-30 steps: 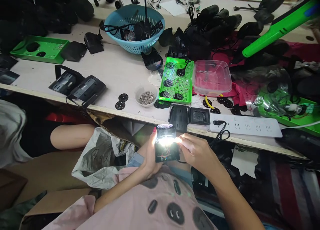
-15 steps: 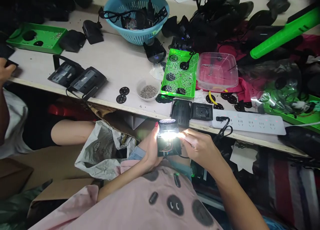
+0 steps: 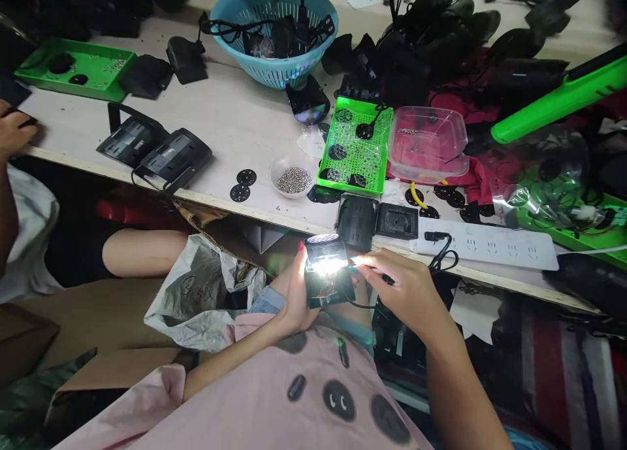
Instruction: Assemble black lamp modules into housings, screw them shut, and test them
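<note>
In front of my lap, a small black lamp housing (image 3: 329,296) is tilted up, with a bright white light glowing across its middle and thin wires in its lower part. My left hand (image 3: 298,293) grips it from the left side, fingers wrapped behind it. At its right edge is my right hand (image 3: 392,277), index finger and thumb closed near the glowing part; whatever lies between the fingertips is too small to make out. A black cable runs from the housing's lower right beneath my right hand. Glare hides the details around the light.
Along the bench edge sit a black housing (image 3: 359,220), a square black frame (image 3: 399,220) and a white power strip (image 3: 514,245). Behind stand a bowl of small metal balls (image 3: 292,179), a green tray (image 3: 353,146) and a clear tub (image 3: 426,143). Another person's hand (image 3: 17,130) is far left.
My right hand has shifted slightly at the lamp's right edge, its fingers drawn a little away from the glare. My left hand keeps its hold. The whole view has moved slightly.
</note>
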`<state>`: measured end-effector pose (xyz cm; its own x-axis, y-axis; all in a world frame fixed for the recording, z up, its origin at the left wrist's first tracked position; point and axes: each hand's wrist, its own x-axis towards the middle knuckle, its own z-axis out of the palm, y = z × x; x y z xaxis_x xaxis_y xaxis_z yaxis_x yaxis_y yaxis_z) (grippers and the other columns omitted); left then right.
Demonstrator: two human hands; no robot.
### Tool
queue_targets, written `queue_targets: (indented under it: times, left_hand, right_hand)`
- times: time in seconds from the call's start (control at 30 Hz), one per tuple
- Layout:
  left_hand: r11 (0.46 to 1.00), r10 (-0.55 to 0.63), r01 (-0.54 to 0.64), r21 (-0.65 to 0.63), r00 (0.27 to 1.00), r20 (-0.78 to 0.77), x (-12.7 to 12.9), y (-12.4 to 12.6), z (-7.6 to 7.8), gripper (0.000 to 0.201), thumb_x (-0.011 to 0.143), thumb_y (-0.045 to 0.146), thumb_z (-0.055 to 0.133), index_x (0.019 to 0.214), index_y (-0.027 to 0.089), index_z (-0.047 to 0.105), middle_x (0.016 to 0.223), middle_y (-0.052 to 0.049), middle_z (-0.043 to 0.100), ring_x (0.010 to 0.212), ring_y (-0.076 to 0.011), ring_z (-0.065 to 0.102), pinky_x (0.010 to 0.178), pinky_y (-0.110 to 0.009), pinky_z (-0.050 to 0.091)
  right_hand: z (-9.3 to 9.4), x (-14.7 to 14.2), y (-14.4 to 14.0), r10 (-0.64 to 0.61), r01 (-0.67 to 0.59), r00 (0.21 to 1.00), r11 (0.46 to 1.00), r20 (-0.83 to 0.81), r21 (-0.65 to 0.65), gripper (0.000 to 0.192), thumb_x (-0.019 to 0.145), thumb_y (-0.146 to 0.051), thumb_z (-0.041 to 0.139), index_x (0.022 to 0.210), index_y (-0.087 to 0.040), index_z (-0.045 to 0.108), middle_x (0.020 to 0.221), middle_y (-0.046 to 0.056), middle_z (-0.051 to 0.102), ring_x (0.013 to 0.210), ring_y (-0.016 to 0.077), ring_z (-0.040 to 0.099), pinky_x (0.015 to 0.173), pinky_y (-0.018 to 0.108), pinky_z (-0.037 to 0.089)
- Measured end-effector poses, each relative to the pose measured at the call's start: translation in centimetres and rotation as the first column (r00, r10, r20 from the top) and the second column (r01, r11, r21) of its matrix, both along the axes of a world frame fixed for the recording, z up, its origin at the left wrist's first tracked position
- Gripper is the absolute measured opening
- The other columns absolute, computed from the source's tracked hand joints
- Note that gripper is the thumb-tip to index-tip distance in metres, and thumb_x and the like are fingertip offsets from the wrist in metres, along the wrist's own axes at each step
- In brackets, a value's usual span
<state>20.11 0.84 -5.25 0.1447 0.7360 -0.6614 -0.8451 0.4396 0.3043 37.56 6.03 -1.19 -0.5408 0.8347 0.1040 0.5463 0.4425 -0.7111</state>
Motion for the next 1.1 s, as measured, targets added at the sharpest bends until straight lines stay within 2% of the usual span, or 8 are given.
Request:
queue_targets:
  times: [0.07, 0.13, 0.2, 0.3, 0.5, 0.67, 0.87, 1.1]
  left_hand:
    - [0.999, 0.027, -0.026, -0.029, 1.000, 0.016, -0.2, -0.5, 0.1, 0.062, 0.091, 0.067, 0.046, 0.106, 0.014, 0.073, 0.078, -0.009, 0.074, 0.074, -0.0255, 0.071, 0.074, -0.037, 0.056]
    - [0.993, 0.104, -0.103, -0.063, 0.994, 0.015, -0.5, -1.2, 0.0, 0.064, 0.094, 0.065, 0.041, 0.121, 0.013, 0.068, 0.095, -0.013, 0.076, 0.088, -0.0279, 0.073, 0.087, -0.041, 0.056]
    - [0.983, 0.167, -0.162, -0.088, 0.985, 0.050, -0.7, -2.0, -0.2, 0.065, 0.097, 0.062, 0.038, 0.131, 0.013, 0.063, 0.107, -0.016, 0.075, 0.100, -0.0292, 0.071, 0.097, -0.045, 0.052]
    - [0.982, 0.168, -0.150, -0.111, 0.969, 0.180, -0.7, -3.1, -0.9, 0.073, 0.098, 0.064, 0.029, 0.138, 0.010, 0.057, 0.114, -0.019, 0.074, 0.113, -0.0307, 0.067, 0.106, -0.048, 0.046]
    - [0.981, 0.192, -0.188, -0.039, 0.937, 0.293, -0.3, -4.4, -2.1, 0.074, 0.100, 0.060, 0.018, 0.139, 0.008, 0.055, 0.115, -0.017, 0.074, 0.125, -0.0259, 0.061, 0.115, -0.042, 0.037]
    - [0.985, 0.140, -0.167, 0.054, 0.934, 0.328, 0.2, -5.0, -1.7, 0.076, 0.099, 0.062, 0.018, 0.133, 0.009, 0.061, 0.119, -0.017, 0.073, 0.130, -0.0250, 0.057, 0.118, -0.040, 0.032]
    - [0.977, 0.145, -0.190, 0.097, 0.927, 0.346, 0.7, -5.9, -1.2, 0.075, 0.097, 0.065, 0.023, 0.126, 0.011, 0.066, 0.123, -0.016, 0.071, 0.131, -0.0268, 0.055, 0.115, -0.038, 0.035]
    - [0.959, 0.152, -0.235, 0.158, 0.897, 0.415, 1.0, -7.0, -3.0, 0.075, 0.096, 0.066, 0.028, 0.131, 0.010, 0.062, 0.130, -0.015, 0.067, 0.130, -0.0261, 0.055, 0.113, -0.037, 0.037]
  right_hand:
    - [0.8, 0.5, -0.1, -0.046, 0.052, 0.997, 0.995, -0.070, 0.086, 0.015, 0.097, -0.015, 0.057, 0.102, -0.021, 0.069, 0.098, 0.002, 0.072, 0.090, 0.0156, 0.068, 0.080, 0.028, 0.054]
    - [1.6, 1.0, -0.3, -0.082, 0.101, 0.987, 0.986, -0.135, 0.136, 0.017, 0.095, -0.013, 0.058, 0.106, -0.022, 0.069, 0.099, 0.003, 0.072, 0.091, 0.0168, 0.068, 0.080, 0.029, 0.054]
    - [2.2, 1.4, -0.6, -0.123, 0.149, 0.977, 0.978, -0.172, 0.144, 0.018, 0.094, -0.011, 0.060, 0.104, -0.023, 0.070, 0.097, 0.003, 0.071, 0.090, 0.0174, 0.068, 0.078, 0.030, 0.054]
    - [2.2, 1.7, -1.0, -0.172, 0.200, 0.966, 0.970, -0.192, 0.138, 0.018, 0.092, -0.011, 0.063, 0.100, -0.025, 0.071, 0.094, 0.002, 0.071, 0.087, 0.0170, 0.067, 0.075, 0.030, 0.053]
    - [1.4, 2.1, -2.2, -0.177, 0.202, 0.964, 0.973, -0.198, 0.112, 0.018, 0.093, -0.014, 0.064, 0.101, -0.027, 0.072, 0.096, 0.000, 0.071, 0.088, 0.0154, 0.067, 0.077, 0.027, 0.052]
    - [1.0, 2.6, -3.5, -0.167, 0.185, 0.969, 0.979, -0.184, 0.088, 0.017, 0.093, -0.018, 0.064, 0.104, -0.028, 0.073, 0.099, 0.000, 0.071, 0.091, 0.0150, 0.067, 0.081, 0.025, 0.053]
    - [0.6, 3.2, -5.0, -0.106, 0.128, 0.985, 0.977, -0.136, 0.169, 0.014, 0.093, -0.024, 0.064, 0.104, -0.027, 0.073, 0.103, 0.001, 0.072, 0.091, 0.0151, 0.070, 0.086, 0.020, 0.056]
    - [1.0, 3.5, -6.6, 0.017, 0.013, 0.993, 0.967, -0.114, 0.256, 0.016, 0.092, -0.026, 0.064, 0.103, -0.022, 0.074, 0.101, 0.004, 0.075, 0.083, 0.0165, 0.074, 0.080, 0.016, 0.059]
